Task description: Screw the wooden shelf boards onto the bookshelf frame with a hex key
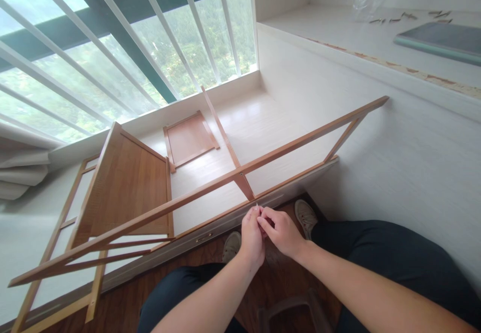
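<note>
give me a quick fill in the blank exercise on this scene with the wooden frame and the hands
1. The left hand and right hand meet close together, pinching a ____ item too tiny to identify.
2. The wooden frame lies on a raised white ____ beside the window.
3. A separate wooden panel lies flat beyond the frame, nearer the ____.
4. On the upper white shelf at the right lies a flat grey-green ____.

Missing words: small; platform; window; board

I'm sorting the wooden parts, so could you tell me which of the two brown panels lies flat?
The smaller panel near the window lies flat on the white platform; the larger panel stands tilted within the frame.
</note>
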The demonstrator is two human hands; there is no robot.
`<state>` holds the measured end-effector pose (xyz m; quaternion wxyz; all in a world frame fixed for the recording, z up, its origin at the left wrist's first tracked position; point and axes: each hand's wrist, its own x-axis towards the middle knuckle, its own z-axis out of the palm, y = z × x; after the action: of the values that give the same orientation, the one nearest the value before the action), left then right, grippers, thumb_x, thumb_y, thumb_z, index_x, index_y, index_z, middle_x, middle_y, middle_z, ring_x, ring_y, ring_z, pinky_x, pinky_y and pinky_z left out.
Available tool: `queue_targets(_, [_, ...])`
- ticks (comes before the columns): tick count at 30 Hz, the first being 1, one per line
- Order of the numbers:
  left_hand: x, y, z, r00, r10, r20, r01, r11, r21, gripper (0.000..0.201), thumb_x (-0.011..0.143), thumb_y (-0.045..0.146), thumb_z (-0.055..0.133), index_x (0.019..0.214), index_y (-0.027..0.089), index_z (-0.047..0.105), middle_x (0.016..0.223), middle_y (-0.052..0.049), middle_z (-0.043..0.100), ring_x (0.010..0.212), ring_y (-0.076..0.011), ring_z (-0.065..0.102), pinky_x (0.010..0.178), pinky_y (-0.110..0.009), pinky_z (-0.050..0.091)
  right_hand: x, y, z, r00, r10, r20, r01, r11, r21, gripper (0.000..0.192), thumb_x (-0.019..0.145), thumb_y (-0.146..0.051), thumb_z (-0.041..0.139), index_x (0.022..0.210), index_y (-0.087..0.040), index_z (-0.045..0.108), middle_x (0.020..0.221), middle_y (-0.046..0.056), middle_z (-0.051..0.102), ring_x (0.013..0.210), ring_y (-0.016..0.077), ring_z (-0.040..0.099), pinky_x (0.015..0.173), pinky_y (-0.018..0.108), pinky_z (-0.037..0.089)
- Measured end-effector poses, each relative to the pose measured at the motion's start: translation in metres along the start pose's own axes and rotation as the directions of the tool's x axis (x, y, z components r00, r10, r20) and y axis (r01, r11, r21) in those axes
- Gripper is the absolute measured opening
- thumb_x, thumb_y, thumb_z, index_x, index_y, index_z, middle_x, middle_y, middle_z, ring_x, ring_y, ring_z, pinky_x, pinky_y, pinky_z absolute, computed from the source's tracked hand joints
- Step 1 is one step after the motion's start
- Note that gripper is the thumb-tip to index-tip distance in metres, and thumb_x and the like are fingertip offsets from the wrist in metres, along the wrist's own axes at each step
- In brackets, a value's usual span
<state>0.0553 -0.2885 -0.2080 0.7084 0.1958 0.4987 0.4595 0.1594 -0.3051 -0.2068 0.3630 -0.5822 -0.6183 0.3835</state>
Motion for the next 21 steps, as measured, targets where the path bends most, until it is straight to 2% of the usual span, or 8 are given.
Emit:
queue_targets(4, [0.002,0.001,0.001,1.0,-0.004,0.01,0.005,1.0,-0.011,0.032,0.075,0.041,0.078,0.076,0.016,0.059,0.068,0.004,0.054,0.061,-0.0079,0.05,0.056,-0.02,0.038,0.0,0.004,0.0,1.0,0.009,-0.001,-0.009,1.0,-0.02,0.025,0.097,-0.031,0.05,0.076,-0.02,0.057,0.072,0.001,0.066,0.066,0.0151,0.06,0.066,0.024,0.039])
queue_targets(8, [0.006,0.001,0.0,0.999,-0.032,0.032,0.032,0.999,0.003,0.033,0.075,0.044,0.078,0.08,0.016,0.061,0.069,0.003,0.056,0.061,-0.0089,0.053,0.052,-0.019,0.037,0.0,0.006,0.003,0.997,0.074,-0.037,-0.074,0.997,-0.011,0.026,0.097,-0.035,0.05,0.078,-0.02,0.059,0.075,0.003,0.069,0.068,0.0165,0.063,0.066,0.025,0.041])
queue_targets(16, [0.011,0.001,-0.001,0.998,-0.052,0.02,0.052,0.999,-0.002,0.043,0.066,0.046,0.085,0.087,0.015,0.065,0.069,0.002,0.059,0.062,-0.0102,0.057,0.055,-0.02,0.043,-0.006,0.008,0.007,0.985,0.141,-0.102,-0.135,0.989,0.063,0.029,0.099,-0.038,0.045,0.08,-0.021,0.058,0.073,0.002,0.067,0.067,0.0162,0.062,0.067,0.026,0.041])
queue_targets(19, [0.014,0.002,-0.002,0.999,-0.053,0.007,0.053,0.999,0.001,0.045,0.065,0.047,0.085,0.091,0.014,0.066,0.066,0.003,0.058,0.058,-0.0094,0.056,0.053,-0.019,0.043,-0.004,0.011,0.011,0.978,0.189,-0.084,-0.166,0.959,0.228,0.029,0.098,-0.039,0.046,0.078,-0.02,0.056,0.067,-0.001,0.061,0.06,0.0139,0.056,0.061,0.025,0.039])
queue_targets(21, [0.016,0.002,-0.002,0.998,-0.06,0.023,0.06,0.998,0.012,0.046,0.068,0.049,0.083,0.094,0.015,0.066,0.06,0.004,0.054,0.05,-0.0089,0.053,0.046,-0.019,0.04,-0.002,0.014,0.014,0.952,0.305,0.004,-0.272,0.841,0.468,0.029,0.095,-0.042,0.049,0.076,-0.021,0.054,0.057,-0.004,0.052,0.05,0.0117,0.048,0.052,0.024,0.035])
